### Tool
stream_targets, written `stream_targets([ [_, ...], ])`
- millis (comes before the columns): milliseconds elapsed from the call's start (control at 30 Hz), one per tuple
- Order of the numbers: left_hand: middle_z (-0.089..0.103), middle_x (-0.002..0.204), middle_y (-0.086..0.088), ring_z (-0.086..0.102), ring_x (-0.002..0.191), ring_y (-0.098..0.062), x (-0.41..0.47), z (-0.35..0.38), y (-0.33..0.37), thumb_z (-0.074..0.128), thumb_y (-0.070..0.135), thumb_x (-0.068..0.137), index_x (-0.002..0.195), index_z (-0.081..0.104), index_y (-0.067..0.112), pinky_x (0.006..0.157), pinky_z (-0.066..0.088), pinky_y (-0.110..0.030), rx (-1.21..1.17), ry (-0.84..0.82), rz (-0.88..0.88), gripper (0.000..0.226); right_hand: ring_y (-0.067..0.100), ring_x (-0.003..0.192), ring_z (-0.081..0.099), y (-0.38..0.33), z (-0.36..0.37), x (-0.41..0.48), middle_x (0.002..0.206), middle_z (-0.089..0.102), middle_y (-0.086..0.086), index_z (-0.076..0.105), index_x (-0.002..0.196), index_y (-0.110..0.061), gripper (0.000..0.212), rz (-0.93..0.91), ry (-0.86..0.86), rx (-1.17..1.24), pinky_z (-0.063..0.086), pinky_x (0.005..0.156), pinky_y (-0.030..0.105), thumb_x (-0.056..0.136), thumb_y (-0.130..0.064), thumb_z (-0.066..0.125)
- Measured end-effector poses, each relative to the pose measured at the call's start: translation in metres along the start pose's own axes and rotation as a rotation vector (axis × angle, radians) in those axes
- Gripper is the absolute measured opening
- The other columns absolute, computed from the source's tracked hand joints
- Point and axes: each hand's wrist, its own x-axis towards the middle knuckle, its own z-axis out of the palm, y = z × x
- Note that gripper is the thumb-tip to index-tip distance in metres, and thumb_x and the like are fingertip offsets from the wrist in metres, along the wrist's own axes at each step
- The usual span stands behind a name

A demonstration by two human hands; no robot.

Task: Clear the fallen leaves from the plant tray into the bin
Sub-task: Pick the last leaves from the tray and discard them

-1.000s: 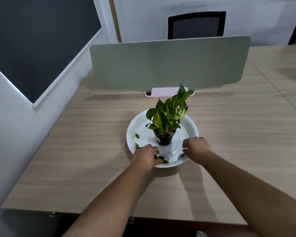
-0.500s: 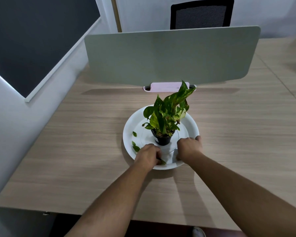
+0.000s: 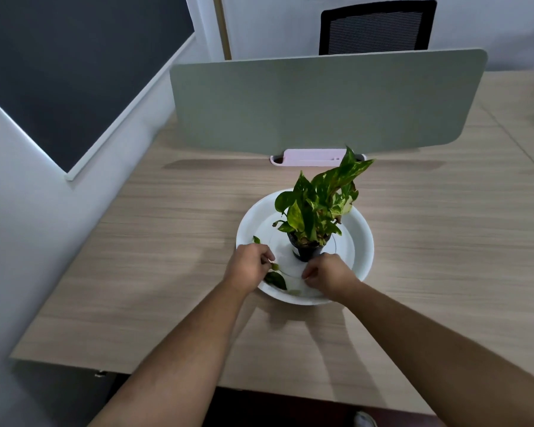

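Observation:
A round white plant tray (image 3: 363,238) sits mid-desk with a small black pot (image 3: 305,252) and its green variegated plant (image 3: 318,204) in the middle. My left hand (image 3: 248,268) rests on the tray's near-left rim, fingers closed on green fallen leaves (image 3: 275,278) that poke out below its fingers. Another small leaf (image 3: 256,240) lies on the tray just behind that hand. My right hand (image 3: 329,275) is curled on the tray's near side, right in front of the pot; what its fingers hold is hidden. No bin is in view.
A grey-green desk divider (image 3: 321,103) stands behind the tray, with a pale pink holder (image 3: 309,157) at its foot. A black mesh chair (image 3: 373,26) is behind it. The wall with a dark board (image 3: 59,72) borders the desk's left edge.
My right hand slid left along the tray's near rim, from the right side to just before the pot. My left hand stayed on the near-left rim, closing on leaves. The view shifted closer.

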Motion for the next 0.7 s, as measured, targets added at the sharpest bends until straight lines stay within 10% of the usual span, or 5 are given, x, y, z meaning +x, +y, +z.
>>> stream_targets([
  [333,0.075,0.094,-0.006,0.068,0.089,-0.022,-0.007,-0.013,-0.010,0.061,0.005,0.079,0.091,0.073,0.017,0.085,0.055,-0.036,0.049,0.026,0.003,0.021,0.023,0.113,0.056,-0.027,0.026,0.013,0.128,0.058,0.005,0.073,0.092,-0.008,0.022,-0.250,-0.190,-0.172,0.046,0.091,0.030,0.081,-0.004,0.055],
  [500,0.075,0.093,-0.006,0.069,0.086,-0.021,-0.009,-0.014,-0.017,0.062,0.003,0.078,0.090,0.073,0.015,0.084,0.055,-0.032,0.012,0.014,0.015,0.021,0.020,0.114,0.054,-0.032,0.027,0.017,0.129,0.056,-0.001,0.059,0.120,-0.026,0.032,-0.232,-0.275,-0.181,0.043,0.096,0.030,0.091,-0.019,0.049],
  [700,0.075,0.094,-0.004,0.068,0.086,-0.018,-0.009,-0.014,-0.019,0.063,0.004,0.078,0.089,0.074,0.016,0.084,0.056,-0.032,-0.006,0.027,0.016,0.020,0.026,0.104,0.060,-0.025,0.024,0.017,0.113,0.064,0.007,0.069,0.104,-0.014,0.025,-0.197,-0.299,-0.258,0.050,0.087,0.033,0.083,-0.015,0.056],
])
